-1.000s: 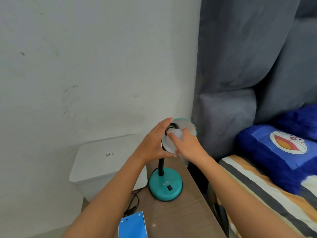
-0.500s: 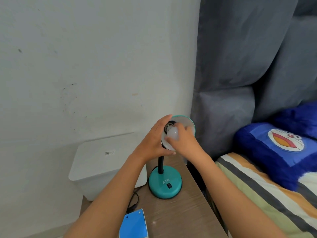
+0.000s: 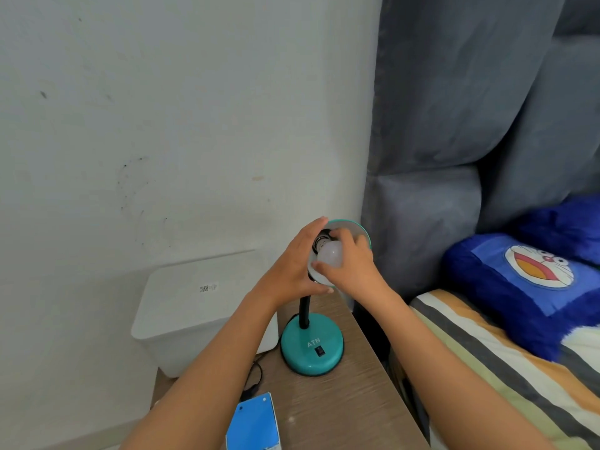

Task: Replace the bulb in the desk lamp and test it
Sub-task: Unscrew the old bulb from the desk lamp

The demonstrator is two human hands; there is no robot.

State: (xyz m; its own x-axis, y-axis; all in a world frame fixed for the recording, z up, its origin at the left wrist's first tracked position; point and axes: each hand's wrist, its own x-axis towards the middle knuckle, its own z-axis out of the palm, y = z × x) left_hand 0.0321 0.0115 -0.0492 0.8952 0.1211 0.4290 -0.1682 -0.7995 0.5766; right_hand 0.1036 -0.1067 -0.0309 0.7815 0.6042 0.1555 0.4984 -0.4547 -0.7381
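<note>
Since a moment ago the right hand (image 3: 352, 266) has shifted on the white bulb (image 3: 330, 253), which now shows more clearly between the hands. In the head view, its fingers curl around the bulb at the socket inside the teal lamp shade (image 3: 358, 230). The left hand (image 3: 292, 266) wraps the shade's left side, fingers closed on it. The lamp base (image 3: 311, 344) stands on the wooden nightstand (image 3: 350, 404), with a blue box (image 3: 253, 423) at the near edge. A white bin (image 3: 198, 306) sits left; a blue cushion (image 3: 526, 287) lies on the bed at right.
</note>
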